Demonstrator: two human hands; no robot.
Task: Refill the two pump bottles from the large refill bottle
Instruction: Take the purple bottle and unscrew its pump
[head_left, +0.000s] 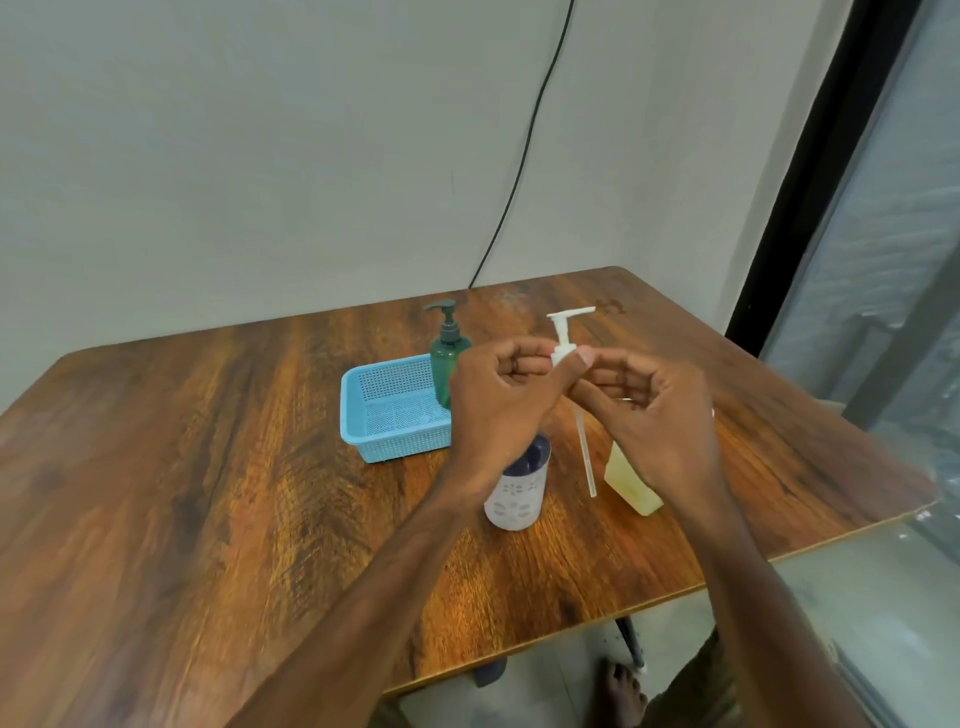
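From the head view, both the left hand (498, 400) and right hand (649, 415) pinch a white pump head (563, 338), lifted free above mid-tabletop. The yellow-filled bottle (631, 480) stands open near the right edge; the green pump bottle (448, 358) sits capped in the blue basket (384, 415). I'd judge refilling barely begun.

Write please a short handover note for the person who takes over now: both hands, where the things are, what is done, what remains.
Left hand and right hand both pinch the collar of the white pump head, held in the air, tube hanging down.
Green pump bottle stands in the blue basket, pump on.
The open patterned bottle and yellowish bottle stand on the table.
Done: one pump removed.
Left: pouring, green bottle, recapping.
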